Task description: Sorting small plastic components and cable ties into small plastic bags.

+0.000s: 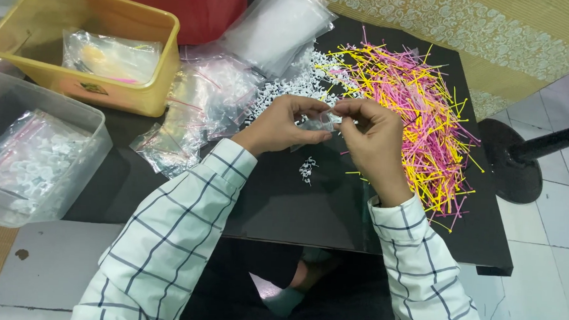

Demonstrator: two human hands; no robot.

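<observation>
While our sleeves reach forward over the black table (308,211), our left hand (279,125) and right hand (376,141) meet above it, both pinched shut on one small clear bag (318,122) stretched crosswise between them. Beyond the right hand lies the pile of pink and yellow sticks (419,101); clear bags (217,98) lie beyond the left.

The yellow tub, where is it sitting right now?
In the head view the yellow tub sits at the table's far left corner, behind the clear plastic bin, beside the heap of small clear bags.
</observation>
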